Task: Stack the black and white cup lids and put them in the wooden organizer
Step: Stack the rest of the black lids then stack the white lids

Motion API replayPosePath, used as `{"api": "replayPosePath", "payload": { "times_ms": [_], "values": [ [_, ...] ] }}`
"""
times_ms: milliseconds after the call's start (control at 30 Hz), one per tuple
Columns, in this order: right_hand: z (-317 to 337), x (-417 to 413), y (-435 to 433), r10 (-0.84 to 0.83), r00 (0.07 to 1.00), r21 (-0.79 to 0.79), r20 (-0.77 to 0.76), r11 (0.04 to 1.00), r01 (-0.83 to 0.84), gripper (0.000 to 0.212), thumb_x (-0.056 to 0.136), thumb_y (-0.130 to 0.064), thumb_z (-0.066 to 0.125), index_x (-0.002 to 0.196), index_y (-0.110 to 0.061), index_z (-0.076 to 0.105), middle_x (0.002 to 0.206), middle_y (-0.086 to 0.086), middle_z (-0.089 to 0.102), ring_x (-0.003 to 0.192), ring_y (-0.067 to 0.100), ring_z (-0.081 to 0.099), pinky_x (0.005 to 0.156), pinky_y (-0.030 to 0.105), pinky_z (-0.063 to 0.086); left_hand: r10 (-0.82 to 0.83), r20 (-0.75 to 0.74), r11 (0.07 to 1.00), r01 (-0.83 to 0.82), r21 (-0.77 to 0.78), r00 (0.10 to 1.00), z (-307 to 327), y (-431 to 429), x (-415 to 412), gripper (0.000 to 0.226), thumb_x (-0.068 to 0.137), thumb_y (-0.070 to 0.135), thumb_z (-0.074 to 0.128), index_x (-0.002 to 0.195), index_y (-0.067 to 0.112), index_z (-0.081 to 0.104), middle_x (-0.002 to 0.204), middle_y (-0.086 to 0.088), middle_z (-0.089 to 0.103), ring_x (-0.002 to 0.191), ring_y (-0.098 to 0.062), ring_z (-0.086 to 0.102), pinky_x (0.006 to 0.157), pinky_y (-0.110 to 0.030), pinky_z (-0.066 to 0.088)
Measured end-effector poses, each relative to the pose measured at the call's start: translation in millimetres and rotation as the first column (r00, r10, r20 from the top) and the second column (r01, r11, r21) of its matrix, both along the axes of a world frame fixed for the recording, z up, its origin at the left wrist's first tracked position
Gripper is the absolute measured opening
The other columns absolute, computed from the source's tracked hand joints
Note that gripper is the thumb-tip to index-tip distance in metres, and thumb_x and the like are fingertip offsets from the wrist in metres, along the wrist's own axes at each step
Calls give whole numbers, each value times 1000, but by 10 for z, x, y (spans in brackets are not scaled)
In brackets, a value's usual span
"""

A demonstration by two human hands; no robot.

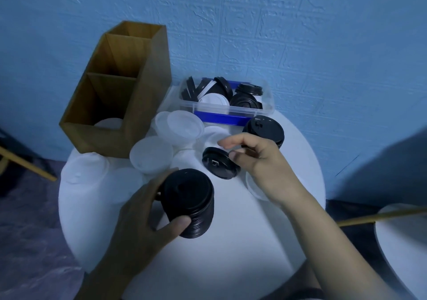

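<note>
**While a black stack waits, one more lid comes up**

Though the lids look thin, light and slightly flexible, the black stack (188, 203) will likely handle as one stiff but loose column: nested lids can slide or fan apart if squeezed at one end only. The left hand (138, 209) grips it round the side, thumb near its base and fingers wrapped behind. That is a sound hold, since it spans many rims at once. Its long axis runs up through the lid centres, close to upright with a slight lean, tops facing up. Whether its base rests on the table (208, 265) I cannot tell.

Just beyond it, the right hand (256, 158) pinches a single black lid (219, 164) at its rim, thumb on the near-right edge, fingertips over the far edge. The rim is the place to take it; the smooth dome would probably slip. This lid is tilted, its top face and sip hole turned up and toward the camera, so it needs little turning to nest on the stack.

A second stack (263, 132) of black lids stands behind the right hand. White lids (151, 154) lie scattered between the hands and the organizer (138, 96), whose near compartment already shows something white at the bottom. More lids of both colours sit jumbled in the bin (227, 111).
</note>
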State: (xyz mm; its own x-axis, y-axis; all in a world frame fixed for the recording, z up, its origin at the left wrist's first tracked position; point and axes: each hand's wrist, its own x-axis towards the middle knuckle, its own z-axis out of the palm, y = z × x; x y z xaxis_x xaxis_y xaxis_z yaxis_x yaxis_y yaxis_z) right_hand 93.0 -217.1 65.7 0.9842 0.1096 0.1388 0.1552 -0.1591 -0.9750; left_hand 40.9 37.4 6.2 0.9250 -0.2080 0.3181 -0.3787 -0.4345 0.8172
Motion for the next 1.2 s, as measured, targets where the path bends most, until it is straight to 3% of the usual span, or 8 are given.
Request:
{"api": "replayPosePath", "payload": {
  "times_ms": [100,300,433,533,600,733,1000,1200],
  "values": [
    [-31,-2,-11,-27,998,69,-49,997,30,45,93,10,55,89,-28,78,101,8,73,93,18,66,87,36,53,6,13,1000,-6,19,1000,-26,7,-21,73,68,58,68,137,53,47,126,25,63,116,-1,60,91,-28,48],
    [-66,81,-10,-41,990,140,-138,988,60,42,94,14,52,87,-19,76,89,4,70,82,15,64,78,28,51,-13,19,1000,13,14,1000,-13,-28,-18,71,68,55,69,136,52,48,126,25,63,116,-1,60,93,-11,45],
    [-128,53,49,-129,990,-291,56,947,140,33,96,0,58,89,-29,72,93,-9,70,83,8,65,80,28,52,-16,19,1000,16,6,1000,-10,-36,-15,72,68,53,69,137,44,51,126,23,64,115,-4,62,93,-13,45],
    [-158,-56,42,-105,977,-520,185,833,188,21,96,-15,62,102,-33,71,107,-15,67,98,9,64,89,36,52,-22,18,1000,21,14,1000,-16,-31,-14,73,68,53,69,138,41,51,126,22,64,115,-4,61,94,-15,46],
    [-136,-158,4,-92,966,-608,241,762,224,20,95,-19,63,111,-30,71,116,-16,65,106,9,61,90,32,49,-25,15,1000,25,16,1000,-23,-27,-19,74,68,53,69,138,41,51,126,23,64,116,-3,61,94,-13,45],
    [-113,-358,0,-78,969,-820,233,520,239,38,93,-44,66,126,-27,66,124,-9,64,112,21,56,89,30,43,-39,21,999,39,5,999,-5,-40,-17,71,68,51,68,137,49,49,127,25,63,116,-3,61,93,-12,45],
    [-155,-386,81,-6,982,-900,189,399,175,62,82,-66,65,131,-28,60,119,-7,65,103,23,53,91,37,47,-7,39,1000,6,10,999,-6,-19,-41,69,69,52,67,135,52,48,126,27,63,115,0,59,93,-9,42],
    [-167,-344,91,27,988,-902,155,411,130,67,83,-62,68,139,-28,53,126,-11,62,109,21,49,94,34,45,17,47,1000,-18,22,999,5,8,-68,71,69,55,66,136,53,47,125,27,63,114,-2,60,91,-32,48]
  ]
}}
